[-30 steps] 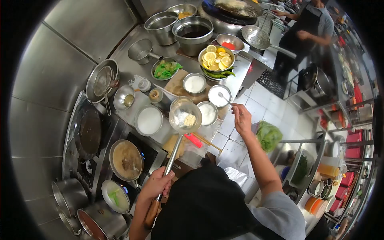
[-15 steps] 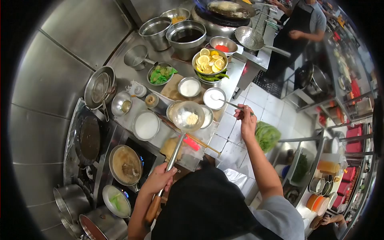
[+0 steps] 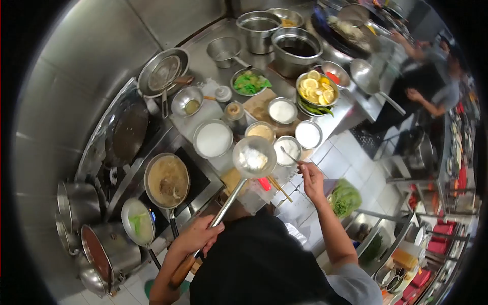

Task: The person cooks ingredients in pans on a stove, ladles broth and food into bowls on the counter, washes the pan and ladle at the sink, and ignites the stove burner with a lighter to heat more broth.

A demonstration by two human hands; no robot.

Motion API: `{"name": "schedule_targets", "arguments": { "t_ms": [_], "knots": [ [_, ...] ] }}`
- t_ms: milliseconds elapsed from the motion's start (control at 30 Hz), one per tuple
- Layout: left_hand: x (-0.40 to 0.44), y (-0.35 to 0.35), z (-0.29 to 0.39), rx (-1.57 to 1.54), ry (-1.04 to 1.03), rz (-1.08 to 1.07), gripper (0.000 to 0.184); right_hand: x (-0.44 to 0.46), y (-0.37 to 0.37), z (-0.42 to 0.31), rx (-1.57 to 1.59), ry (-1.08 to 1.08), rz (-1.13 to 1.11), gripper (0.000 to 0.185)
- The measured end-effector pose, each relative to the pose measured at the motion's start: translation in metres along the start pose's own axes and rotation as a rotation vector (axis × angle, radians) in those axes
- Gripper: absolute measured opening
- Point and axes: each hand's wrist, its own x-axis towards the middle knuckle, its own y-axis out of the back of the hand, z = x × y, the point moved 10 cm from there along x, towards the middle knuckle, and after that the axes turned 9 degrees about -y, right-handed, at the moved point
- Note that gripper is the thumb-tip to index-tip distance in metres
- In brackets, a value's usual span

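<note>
My left hand [image 3: 200, 235] is wrapped round the handle of a long ladle [image 3: 230, 200]. Its round bowl holds white powder [image 3: 251, 159] and a little pale yellow seasoning. In my right hand [image 3: 311, 179] is a small spoon [image 3: 290, 154], its tip over a steel bowl of white powder [image 3: 287, 144]. Close by stand a bowl of tan powder [image 3: 261, 131], partly behind the ladle, and two more bowls of white powder, one farther back [image 3: 282, 110] and one at the right edge [image 3: 308, 134]. A larger bowl of white contents [image 3: 213, 140] sits left of the ladle.
To the left, a pan of brown liquid [image 3: 166, 181] and a pan with greens [image 3: 138, 221] stand on the stove. Sliced lemons [image 3: 317, 88] and a pot of dark liquid [image 3: 296, 49] are at the back. Another person [image 3: 427, 84] stands at the far right.
The spoon has moved from the right-edge bowl of white powder to the nearer one. My view has shifted, so the counter appears farther right and more of the stove shows.
</note>
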Motion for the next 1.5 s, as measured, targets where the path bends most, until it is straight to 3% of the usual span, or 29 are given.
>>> {"name": "schedule_targets", "arguments": {
  "t_ms": [133, 200, 267, 300, 400, 467, 533, 600, 667, 733, 767, 800, 833, 933, 1067, 1167, 1233, 1267, 1333, 1367, 1433, 1467, 1500],
  "knots": [
    [-0.048, 0.013, -0.043, -0.178, 0.001, 0.111, 0.018, 0.002, -0.009, 0.009, -0.153, -0.007, -0.087, 0.021],
    [-0.072, 0.019, -0.057, -0.229, 0.009, 0.19, 0.018, 0.002, 0.006, -0.015, -0.429, 0.094, -0.036, 0.041],
    [-0.095, 0.026, -0.072, -0.374, 0.006, 0.311, 0.019, 0.008, 0.012, -0.058, -0.497, 0.249, 0.084, 0.044],
    [-0.105, 0.031, -0.084, -0.431, -0.012, 0.396, 0.019, 0.016, 0.003, -0.075, -0.385, 0.262, 0.037, 0.045],
    [-0.137, 0.047, -0.109, -0.496, -0.079, 0.616, 0.019, 0.059, -0.083, -0.107, -0.179, 0.352, -0.156, 0.055],
    [-0.163, 0.056, -0.131, -0.583, 0.014, 0.788, 0.021, 0.09, -0.14, -0.111, -0.179, 0.446, -0.173, 0.067],
    [-0.181, 0.071, -0.161, -0.665, -0.048, 0.915, 0.022, 0.114, -0.177, -0.12, -0.21, 0.412, -0.138, 0.078],
    [-0.199, 0.09, -0.193, -0.584, -0.025, 1.085, 0.021, 0.145, -0.201, -0.103, -0.11, 0.445, -0.156, 0.081],
    [-0.208, 0.114, -0.224, -0.371, 0.015, 1.193, 0.023, 0.141, -0.202, -0.11, -0.083, 0.323, -0.044, 0.076],
    [-0.221, 0.135, -0.247, -0.134, 0.239, 1.294, 0.027, 0.156, -0.207, -0.1, -0.125, 0.358, 0.008, 0.067],
    [-0.213, 0.144, -0.284, -0.15, 0.243, 1.303, 0.027, 0.157, -0.207, -0.099, -0.108, 0.351, 0.022, 0.065],
    [-0.214, 0.165, -0.318, 0.162, 0.305, 1.392, 0.028, 0.155, -0.206, -0.1, -0.091, 0.344, 0.041, 0.063],
    [-0.222, 0.175, -0.306, 0.484, 0.365, 1.456, 0.03, 0.152, -0.201, -0.102, -0.096, 0.364, 0.106, 0.06],
    [-0.221, 0.181, -0.335, 0.296, 0.552, 1.437, 0.032, 0.144, -0.19, -0.106, 0.0, 0.433, 0.165, 0.059],
    [-0.216, 0.195, -0.348, 0.34, 0.586, 1.428, 0.033, 0.117, -0.169, -0.135, 0.036, 0.423, 0.237, 0.054],
    [-0.201, 0.206, -0.376, 0.387, 0.638, 1.362, 0.03, 0.09, -0.164, -0.18, 0.044, 0.535, 0.17, 0.05],
    [-0.191, 0.201, -0.368, 0.413, 0.514, 1.337, 0.026, 0.067, -0.16, -0.208, 0.039, 0.573, 0.182, 0.049],
    [-0.187, 0.201, -0.384, 0.412, 0.503, 1.334, 0.026, 0.057, -0.167, -0.221, 0.052, 0.578, 0.074, 0.048],
    [-0.174, 0.205, -0.404, 0.358, 0.217, 1.415, 0.025, 0.032, -0.178, -0.243, 0.054, 0.587, -0.03, 0.046],
    [-0.185, 0.206, -0.387, 0.35, 0.207, 1.413, 0.025, 0.018, -0.197, -0.254, 0.029, 0.594, -0.182, 0.046],
    [-0.176, 0.18, -0.398, -0.704, 0.018, 1.185, 0.027, -0.018, -0.239, -0.269, -0.025, 0.579, -0.456, 0.047],
    [-0.178, 0.183, -0.41, -0.711, 0.012, 1.183, 0.027, -0.028, -0.255, -0.264, -0.069, 0.52, -0.498, 0.049],
    [-0.164, 0.178, -0.419, -0.941, -0.138, 1.021, 0.028, -0.045, -0.279, -0.26, -0.072, 0.442, -0.631, 0.049]
  ]
}}
